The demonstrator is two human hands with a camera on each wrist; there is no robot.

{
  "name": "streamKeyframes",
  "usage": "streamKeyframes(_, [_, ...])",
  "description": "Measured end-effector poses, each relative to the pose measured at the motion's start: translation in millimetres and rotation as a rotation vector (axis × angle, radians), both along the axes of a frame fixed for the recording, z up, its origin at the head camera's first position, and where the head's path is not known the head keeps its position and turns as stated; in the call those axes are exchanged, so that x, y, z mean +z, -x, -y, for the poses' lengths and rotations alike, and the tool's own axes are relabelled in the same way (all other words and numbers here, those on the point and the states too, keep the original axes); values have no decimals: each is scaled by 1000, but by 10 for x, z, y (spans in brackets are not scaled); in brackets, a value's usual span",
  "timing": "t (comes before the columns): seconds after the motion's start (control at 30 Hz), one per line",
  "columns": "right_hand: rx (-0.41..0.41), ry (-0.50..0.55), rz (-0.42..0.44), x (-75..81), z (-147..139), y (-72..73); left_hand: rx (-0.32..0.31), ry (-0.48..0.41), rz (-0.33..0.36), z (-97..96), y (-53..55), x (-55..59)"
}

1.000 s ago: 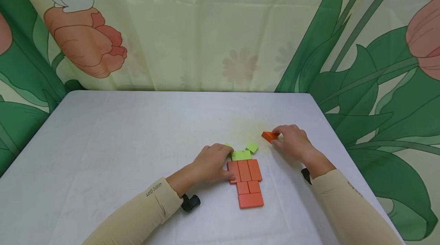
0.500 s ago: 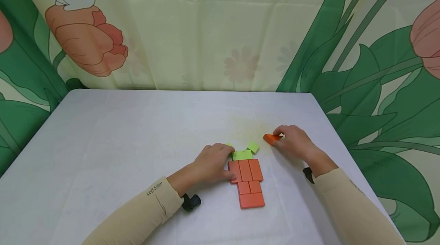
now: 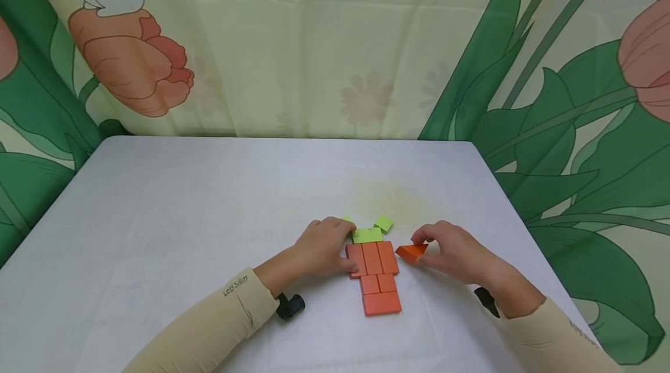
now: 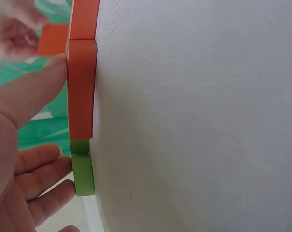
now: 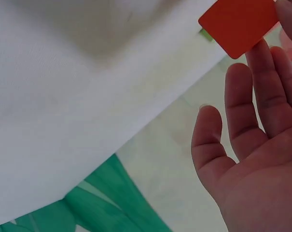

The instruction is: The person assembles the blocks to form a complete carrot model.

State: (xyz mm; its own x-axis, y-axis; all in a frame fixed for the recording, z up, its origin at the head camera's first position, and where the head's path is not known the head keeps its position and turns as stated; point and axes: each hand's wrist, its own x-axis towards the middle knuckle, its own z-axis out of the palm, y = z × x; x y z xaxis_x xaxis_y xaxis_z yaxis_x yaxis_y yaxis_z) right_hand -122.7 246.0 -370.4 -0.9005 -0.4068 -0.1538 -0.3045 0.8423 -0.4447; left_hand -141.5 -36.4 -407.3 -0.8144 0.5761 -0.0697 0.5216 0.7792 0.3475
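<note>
Orange and green wooden blocks lie flat on the table in a joined figure. Three tall orange blocks [image 3: 372,259] sit above smaller orange blocks [image 3: 378,284] and a wide orange one [image 3: 381,304]. A green block [image 3: 367,235] tops them, with a tilted small green block [image 3: 384,223] at its upper right. My left hand [image 3: 325,248] rests along the figure's left side; in the left wrist view its thumb touches an orange block [image 4: 81,92] and its fingertips a green block [image 4: 83,176]. Between thumb and fingers, my right hand [image 3: 455,251] pinches an orange triangular block [image 3: 410,254], right of the figure.
A white cloth covers the table [image 3: 209,198]. Behind it hangs a curtain [image 3: 272,41] printed with tulips and leaves. Each wrist wears a small black camera, the left camera [image 3: 290,307] lying close over the table.
My right hand has brought the orange triangular block nearer to me, down beside the tall orange blocks. The left hand and the laid blocks have stayed put.
</note>
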Motion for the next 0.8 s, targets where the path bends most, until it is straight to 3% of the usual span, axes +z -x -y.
streamKeyframes(0.47, [208,23,35,89,238,-534,3,4,5,1,-3,-1])
streamKeyframes(0.8, [281,6,46,33,375,-692,4,3,2,-4,-6,7])
